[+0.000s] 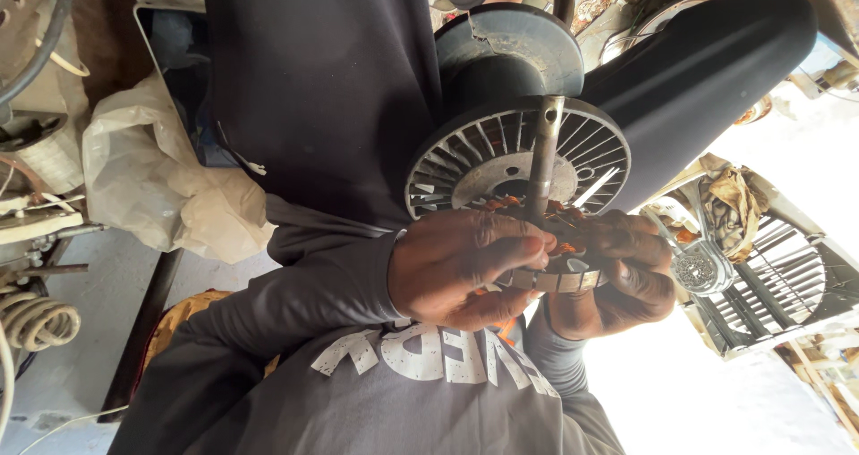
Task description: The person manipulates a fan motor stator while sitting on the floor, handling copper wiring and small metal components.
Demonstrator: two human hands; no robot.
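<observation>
Both hands close around a small motor stator [562, 280] with orange copper windings and a banded metal rim, held in front of my chest. My left hand [456, 267] wraps it from the left, fingers laid over the top of the windings. From the right and underneath, my right hand [622, 276] cups it. A grey metal shaft [543, 160] rises from the stator's middle. Just behind stands a black plastic spool [510, 61] with a ribbed round flange [474, 164], sitting between my dark-trousered legs.
A crumpled white plastic bag [161, 182] lies at the left, with a coil of thick wire [36, 321] and a wound reel [45, 155] beyond it. At the right are a small clear jar [702, 265] and a slatted fan grille [783, 280].
</observation>
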